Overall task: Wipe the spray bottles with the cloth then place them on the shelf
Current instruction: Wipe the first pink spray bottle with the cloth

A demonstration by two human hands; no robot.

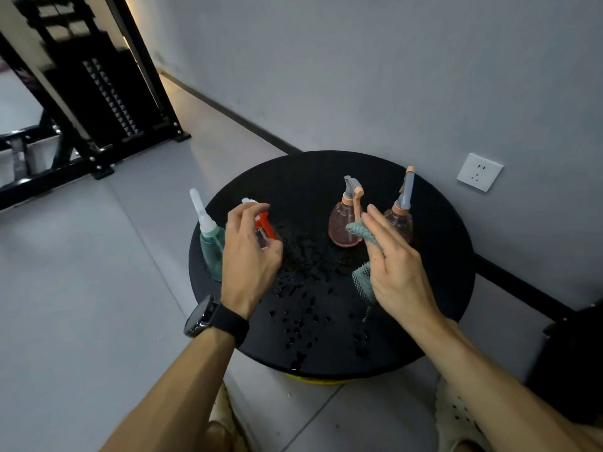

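Several spray bottles stand on a round black table wet with droplets. A teal bottle with a white nozzle is at the left edge. Beside it my left hand curls round a clear bottle with a red trigger, fingers over its white top and thumb in front. Two pink bottles with grey-and-orange heads stand at the back right, one left of the other. My right hand pinches a teal cloth in front of them, its lower end hanging by my palm.
A black metal shelf rack stands on the grey floor at the far left. A grey wall with a white socket runs behind the table. A dark object sits low on the right. My feet in sandals are below the table.
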